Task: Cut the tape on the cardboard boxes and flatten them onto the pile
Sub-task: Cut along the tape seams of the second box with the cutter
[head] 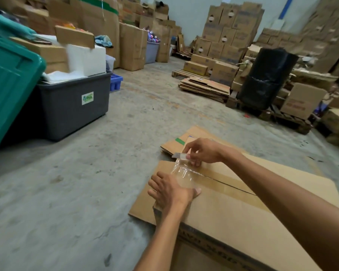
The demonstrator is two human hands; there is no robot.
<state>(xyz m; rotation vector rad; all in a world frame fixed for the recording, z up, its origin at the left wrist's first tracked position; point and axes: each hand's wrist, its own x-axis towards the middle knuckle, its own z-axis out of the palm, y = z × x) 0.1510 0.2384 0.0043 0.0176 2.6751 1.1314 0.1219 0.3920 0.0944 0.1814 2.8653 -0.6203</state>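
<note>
A cardboard box (243,208) is sitting on the concrete floor (86,182), its top seam taped. The left hand (170,190) is pressing open fingers on the box's far corner. The right hand (202,151) is pinching a small cutter (179,155) over the clear tape (182,174).

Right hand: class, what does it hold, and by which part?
The right hand pinches a small cutter by its rear end; the tip pokes out left, over the clear tape.

Brown cardboard box (243,212), top seam slit, clear tape (181,173) lifted
</note>
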